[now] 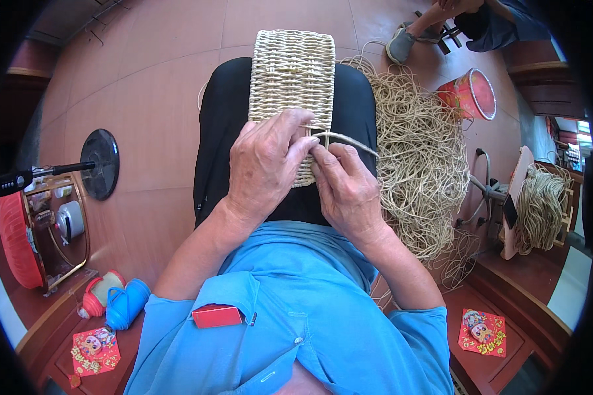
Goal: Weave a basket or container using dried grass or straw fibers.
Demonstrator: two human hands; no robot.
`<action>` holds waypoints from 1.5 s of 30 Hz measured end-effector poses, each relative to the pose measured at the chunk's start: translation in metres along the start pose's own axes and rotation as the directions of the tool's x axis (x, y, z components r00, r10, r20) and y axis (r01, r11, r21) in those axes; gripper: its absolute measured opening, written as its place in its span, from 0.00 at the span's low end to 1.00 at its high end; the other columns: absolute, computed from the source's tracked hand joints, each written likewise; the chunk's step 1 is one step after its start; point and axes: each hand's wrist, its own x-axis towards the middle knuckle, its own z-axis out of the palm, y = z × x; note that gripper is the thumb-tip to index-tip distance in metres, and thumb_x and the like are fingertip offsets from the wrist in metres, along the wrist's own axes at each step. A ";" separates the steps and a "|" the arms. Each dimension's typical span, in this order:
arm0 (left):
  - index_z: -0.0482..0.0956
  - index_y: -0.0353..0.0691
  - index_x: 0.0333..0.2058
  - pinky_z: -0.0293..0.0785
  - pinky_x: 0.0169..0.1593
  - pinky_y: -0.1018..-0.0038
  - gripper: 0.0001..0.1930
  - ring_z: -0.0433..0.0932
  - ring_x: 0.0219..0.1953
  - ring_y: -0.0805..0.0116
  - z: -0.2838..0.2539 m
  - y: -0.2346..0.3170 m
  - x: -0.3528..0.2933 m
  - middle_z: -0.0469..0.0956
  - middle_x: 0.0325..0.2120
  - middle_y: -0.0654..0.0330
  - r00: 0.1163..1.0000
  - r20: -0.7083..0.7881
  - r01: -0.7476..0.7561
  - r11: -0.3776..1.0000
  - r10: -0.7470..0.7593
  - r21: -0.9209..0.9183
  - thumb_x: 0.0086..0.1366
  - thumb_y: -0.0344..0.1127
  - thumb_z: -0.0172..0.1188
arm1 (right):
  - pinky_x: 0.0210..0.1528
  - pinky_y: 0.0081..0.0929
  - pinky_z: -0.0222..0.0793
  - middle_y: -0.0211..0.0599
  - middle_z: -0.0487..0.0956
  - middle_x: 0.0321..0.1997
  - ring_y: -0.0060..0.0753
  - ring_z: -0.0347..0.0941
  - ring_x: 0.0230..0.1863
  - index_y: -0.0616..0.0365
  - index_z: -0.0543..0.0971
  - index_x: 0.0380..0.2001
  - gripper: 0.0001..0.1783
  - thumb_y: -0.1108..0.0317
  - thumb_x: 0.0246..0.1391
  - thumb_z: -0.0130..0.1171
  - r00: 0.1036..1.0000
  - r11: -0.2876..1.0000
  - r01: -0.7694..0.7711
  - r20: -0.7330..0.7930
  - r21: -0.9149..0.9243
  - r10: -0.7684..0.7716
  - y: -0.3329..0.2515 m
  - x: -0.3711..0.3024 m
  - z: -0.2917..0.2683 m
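Observation:
Across my dark-trousered lap lies a pale woven piece (292, 76), long and rectangular, made of tightly packed cord. A gap near its lower end shows bare upright strands. My left hand (268, 160) is closed over the left edge at this gap, thumb and fingertips against the weave. My right hand (350, 191) is closed at the gap's right side, its thumb and forefinger pinched at the weaving cord (349, 139). That cord arches over the right hand toward my right thigh. The fingertips of both hands nearly meet, and they hide part of the lower weave.
A large heap of loose cord (418, 158) covers the floor at my right, near a red bucket (473, 95) and a hanging cord bundle (540, 210). At left are a round black stand base (100, 164), a fan (66, 220) and a blue flask (126, 304). Another person's shoe (400, 46) shows far right.

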 end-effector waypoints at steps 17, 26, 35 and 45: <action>0.66 0.43 0.81 0.76 0.47 0.59 0.42 0.86 0.38 0.57 0.004 0.005 -0.011 0.87 0.37 0.56 0.997 0.061 -0.064 0.990 0.056 0.126 0.69 0.22 0.65 | 0.47 0.46 0.79 0.45 0.81 0.44 0.53 0.83 0.43 0.58 0.85 0.53 0.10 0.72 0.71 0.65 0.973 0.952 -0.219 0.123 0.214 0.196 -0.003 0.007 0.000; 0.72 0.41 0.73 0.71 0.34 0.77 0.32 0.79 0.32 0.77 -0.015 0.010 -0.023 0.85 0.41 0.63 0.995 0.026 0.102 0.969 -0.099 -0.227 0.73 0.23 0.66 | 0.52 0.43 0.78 0.38 0.81 0.48 0.46 0.80 0.49 0.53 0.87 0.56 0.19 0.76 0.62 0.71 0.991 0.986 -0.078 -0.119 -0.146 0.061 -0.012 0.006 0.002; 0.71 0.37 0.72 0.60 0.31 0.88 0.27 0.67 0.30 0.88 -0.081 -0.050 0.005 0.78 0.39 0.72 0.876 0.365 0.470 0.388 -0.315 -0.793 0.81 0.36 0.65 | 0.58 0.40 0.75 0.34 0.83 0.57 0.41 0.79 0.54 0.53 0.86 0.64 0.30 0.73 0.56 0.72 0.981 0.969 0.194 0.013 -0.151 -0.194 -0.014 0.012 0.018; 0.77 0.33 0.69 0.83 0.47 0.78 0.23 0.85 0.41 0.75 -0.064 -0.026 0.089 0.84 0.43 0.60 0.986 0.147 0.151 0.776 -0.075 -0.612 0.80 0.33 0.64 | 0.57 0.43 0.70 0.43 0.75 0.65 0.45 0.73 0.59 0.59 0.77 0.74 0.46 0.39 0.63 0.71 0.949 0.867 0.233 0.297 -0.440 -0.105 -0.042 0.011 0.012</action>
